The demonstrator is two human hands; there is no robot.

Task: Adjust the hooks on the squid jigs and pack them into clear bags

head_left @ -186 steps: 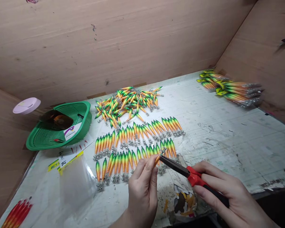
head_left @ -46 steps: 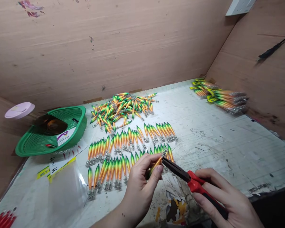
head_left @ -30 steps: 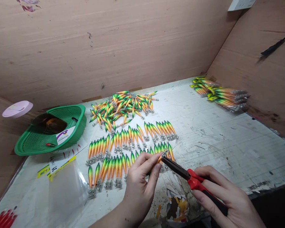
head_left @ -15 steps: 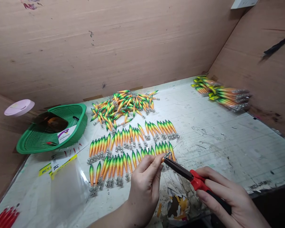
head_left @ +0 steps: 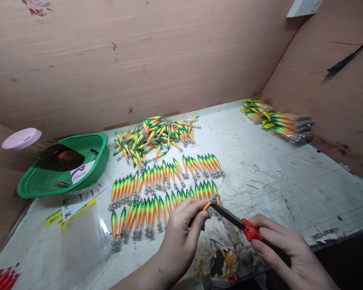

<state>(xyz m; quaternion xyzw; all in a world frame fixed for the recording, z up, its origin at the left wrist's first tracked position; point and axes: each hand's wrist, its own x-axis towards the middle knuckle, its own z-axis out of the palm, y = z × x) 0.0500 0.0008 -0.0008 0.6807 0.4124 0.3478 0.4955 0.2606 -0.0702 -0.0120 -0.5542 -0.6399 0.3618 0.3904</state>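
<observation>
Between thumb and fingers, my left hand (head_left: pixel 184 229) pinches an orange squid jig (head_left: pixel 207 206), its hook crown pointing up and to the right. My right hand (head_left: pixel 284 245) is wrapped round the red and black handles of long-nose pliers (head_left: pixel 230 215). The pliers' jaw tips meet the jig's hooks; whether they clamp them I cannot tell. Behind the hands, green and orange jigs lie in two rows, the front row (head_left: pixel 147 213) partly hidden by my left hand. A loose heap of the same jigs (head_left: pixel 151 137) lies farther back.
A green basket (head_left: pixel 99 169) stands at the left, with a pink round lid-like piece (head_left: pixel 21 138) beside it. Clear plastic bags (head_left: pixel 84 241) lie in front of it. Red jigs (head_left: pixel 3 278) show at the lower left corner. Packed jigs (head_left: pixel 284 121) lie against the right wall.
The jig in my left hand shows more of its orange body beside the plier tips. The whole view has shifted slightly; the laid-out jigs stay as they were.
</observation>
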